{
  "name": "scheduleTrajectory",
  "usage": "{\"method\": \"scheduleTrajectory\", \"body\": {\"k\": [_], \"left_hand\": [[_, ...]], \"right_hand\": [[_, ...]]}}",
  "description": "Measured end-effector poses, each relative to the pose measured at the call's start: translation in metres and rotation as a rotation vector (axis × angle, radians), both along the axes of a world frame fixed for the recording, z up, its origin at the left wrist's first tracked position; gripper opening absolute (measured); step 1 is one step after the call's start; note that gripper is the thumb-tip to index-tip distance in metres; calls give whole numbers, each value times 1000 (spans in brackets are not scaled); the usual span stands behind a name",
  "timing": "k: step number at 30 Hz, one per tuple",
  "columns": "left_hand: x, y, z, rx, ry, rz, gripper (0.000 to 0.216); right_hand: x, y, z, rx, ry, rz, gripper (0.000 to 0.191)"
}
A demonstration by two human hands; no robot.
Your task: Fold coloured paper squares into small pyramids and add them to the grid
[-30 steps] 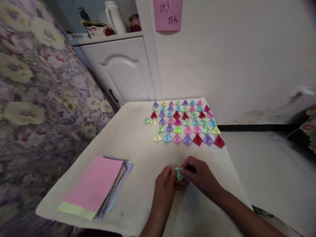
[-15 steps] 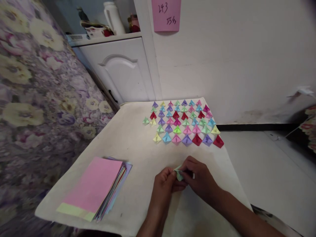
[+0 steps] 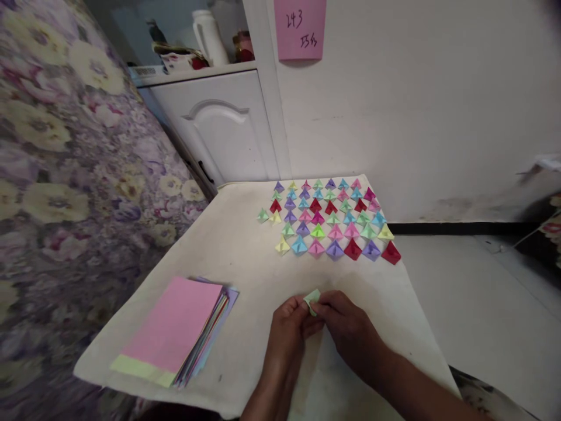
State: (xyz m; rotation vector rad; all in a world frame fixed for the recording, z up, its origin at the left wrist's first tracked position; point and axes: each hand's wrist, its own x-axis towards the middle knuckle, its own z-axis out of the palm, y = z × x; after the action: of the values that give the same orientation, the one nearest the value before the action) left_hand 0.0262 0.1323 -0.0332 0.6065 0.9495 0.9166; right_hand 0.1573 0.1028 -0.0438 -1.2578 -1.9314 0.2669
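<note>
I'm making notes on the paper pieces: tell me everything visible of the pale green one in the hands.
The pale green paper piece is small, matte and apparently folded, with straight edges and a pointed upper corner. It is held tilted over the cream tabletop, pinched by the left hand and right hand; fingers partly hide it.

Dim, soft light there, brightest on the surface (image 3: 245,234); the floral fabric (image 3: 118,146) looked smeared, stretched leftward, and shadow darkened the top-right corner!
</note>
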Motion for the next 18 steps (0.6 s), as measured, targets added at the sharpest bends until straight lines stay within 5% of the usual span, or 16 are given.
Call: {"method": "scheduleTrajectory", "body": {"k": [9,13,16,18], "left_hand": [[1,1,5,-4,-84,70,14],[2,2,7,32,-35,97,20],[1,3,8,67,92,92,21],[1,4,9,74,174,74,22]], "right_hand": [[-5,-5,-9,83,-115,-12,36],[-2,-7,-5,65,17,30,34],[5,-4,3,-82,308,-27,28],[8,1,8,-327,474,-131,22]]}}
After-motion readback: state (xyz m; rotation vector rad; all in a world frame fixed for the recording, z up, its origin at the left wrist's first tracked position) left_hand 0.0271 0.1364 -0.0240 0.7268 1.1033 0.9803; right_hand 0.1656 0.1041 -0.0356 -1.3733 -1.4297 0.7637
